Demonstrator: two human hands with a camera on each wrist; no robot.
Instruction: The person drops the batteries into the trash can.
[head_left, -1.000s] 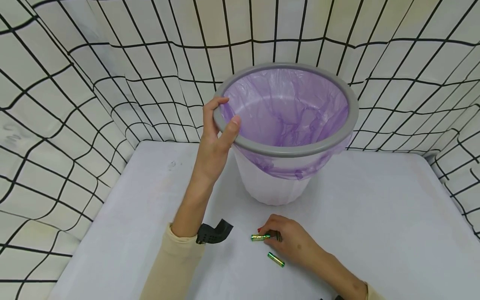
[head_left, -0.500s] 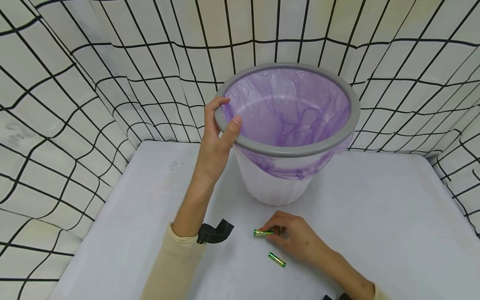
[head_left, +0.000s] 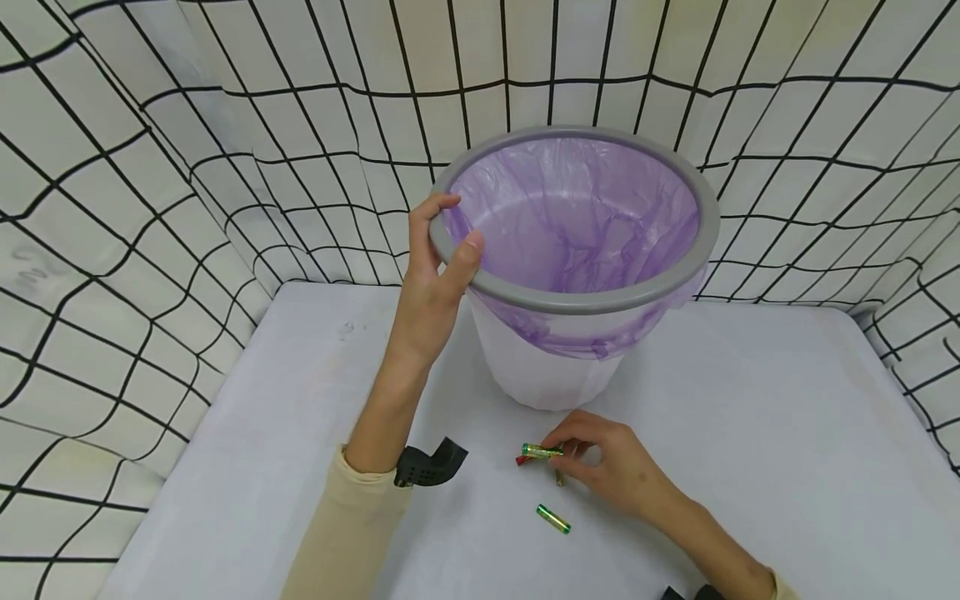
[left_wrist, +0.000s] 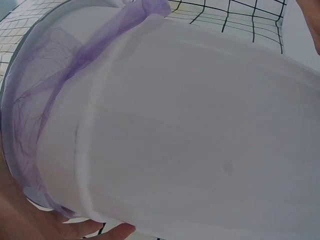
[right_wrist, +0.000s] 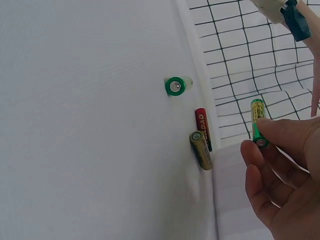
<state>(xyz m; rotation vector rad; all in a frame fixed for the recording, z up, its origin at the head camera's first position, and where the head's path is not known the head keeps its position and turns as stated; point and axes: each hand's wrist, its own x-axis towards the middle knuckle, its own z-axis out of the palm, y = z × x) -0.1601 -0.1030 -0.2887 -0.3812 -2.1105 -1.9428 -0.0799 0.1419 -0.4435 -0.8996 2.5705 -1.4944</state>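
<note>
My left hand (head_left: 427, 292) grips the left side of the grey rim (head_left: 592, 302) of a white trash bin (head_left: 543, 379), thumb inside and fingers around the edge. A purple bin bag (head_left: 570, 217) lines the bin and folds over its rim. Between thumb and fingertips, my right hand (head_left: 618, 467) pinches a green-and-gold battery (right_wrist: 257, 110), held just above the table in front of the bin. Below that hand lie a red battery (right_wrist: 201, 122) and a gold-brown battery (right_wrist: 201, 151), close together. Another green battery (head_left: 553, 518) lies nearer to me.
The bin stands on a white-covered table (head_left: 750, 417). White walls with a black grid (head_left: 315, 125) enclose the back and both sides. A black wrist mount (head_left: 431, 465) sticks out from my left sleeve (head_left: 345, 533).
My right hand has lifted the green battery off the table and shifted it right and slightly toward the bin. The red and gold-brown batteries show more clearly beneath. The left hand stays put.
</note>
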